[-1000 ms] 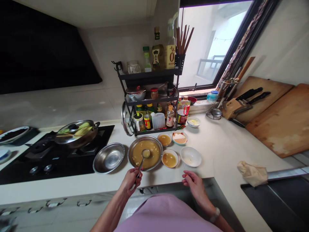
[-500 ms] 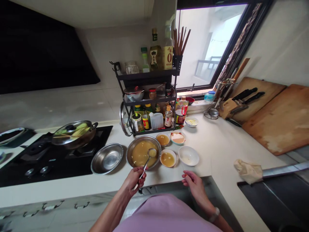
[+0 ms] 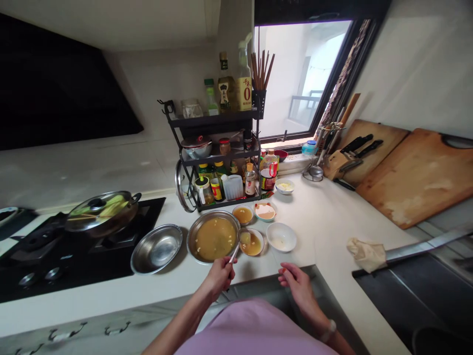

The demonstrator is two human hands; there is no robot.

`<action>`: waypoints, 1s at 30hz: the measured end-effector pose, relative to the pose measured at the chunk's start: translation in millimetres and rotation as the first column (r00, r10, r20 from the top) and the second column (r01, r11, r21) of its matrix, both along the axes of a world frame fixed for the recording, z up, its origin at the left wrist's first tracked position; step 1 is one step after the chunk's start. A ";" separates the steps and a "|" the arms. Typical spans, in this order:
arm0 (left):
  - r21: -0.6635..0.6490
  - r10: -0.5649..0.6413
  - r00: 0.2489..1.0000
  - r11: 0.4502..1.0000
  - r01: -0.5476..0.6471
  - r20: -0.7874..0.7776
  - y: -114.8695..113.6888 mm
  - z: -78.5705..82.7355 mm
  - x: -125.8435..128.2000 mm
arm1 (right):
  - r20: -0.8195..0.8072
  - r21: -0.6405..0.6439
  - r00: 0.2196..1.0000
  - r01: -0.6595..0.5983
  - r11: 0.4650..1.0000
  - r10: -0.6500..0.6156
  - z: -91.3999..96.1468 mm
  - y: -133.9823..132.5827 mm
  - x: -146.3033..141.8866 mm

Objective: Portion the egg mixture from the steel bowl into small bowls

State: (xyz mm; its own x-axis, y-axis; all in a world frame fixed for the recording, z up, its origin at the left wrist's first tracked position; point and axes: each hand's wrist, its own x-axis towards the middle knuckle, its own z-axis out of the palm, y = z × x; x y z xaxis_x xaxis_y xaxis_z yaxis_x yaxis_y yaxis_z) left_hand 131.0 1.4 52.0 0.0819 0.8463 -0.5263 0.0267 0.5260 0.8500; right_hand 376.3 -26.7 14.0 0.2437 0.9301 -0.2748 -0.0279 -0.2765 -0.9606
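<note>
My left hand (image 3: 220,274) is closed round the handle of a metal ladle (image 3: 244,237). The ladle's bowl is over a small bowl of yellowish-brown liquid (image 3: 255,245), at its left side. To the left stands a large steel basin (image 3: 191,254) of the same liquid, with pale bits floating in it. My right hand (image 3: 295,280), loosely curled and holding nothing, hovers at the counter's front edge. Nearest to it is a white bowl (image 3: 284,230) with a little pale matter at the bottom. Another bowl of liquid (image 3: 243,215) and a patterned bowl (image 3: 265,211) sit behind.
An empty-looking steel basin (image 3: 157,249) stands beside the hob (image 3: 22,261), which carries a lidded pan (image 3: 105,212). A black rack (image 3: 218,159) of bottles is at the back. Rightward are a knife block (image 3: 338,163), cutting boards (image 3: 417,180) and a sink (image 3: 417,305) with a cloth (image 3: 367,254).
My left hand has carried the ladle rightward from over the large basin to the small bowl beside it. The view has shifted slightly; my right hand stays nearly still.
</note>
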 end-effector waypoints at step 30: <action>0.001 0.095 0.991 0.995 -0.096 -0.097 7.3 -6.2 -83.7 | -0.030 0.013 0.999 -0.012 1.000 0.013 -4.8 0.4 -15.6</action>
State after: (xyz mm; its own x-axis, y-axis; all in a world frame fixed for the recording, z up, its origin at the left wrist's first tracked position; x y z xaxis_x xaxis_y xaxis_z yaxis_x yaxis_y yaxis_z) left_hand 47.3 8.7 45.7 -0.0507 0.8460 -0.5308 0.0579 0.5331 0.8441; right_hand 360.7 -26.4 9.2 0.2238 0.9365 -0.2700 -0.0538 -0.2647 -0.9628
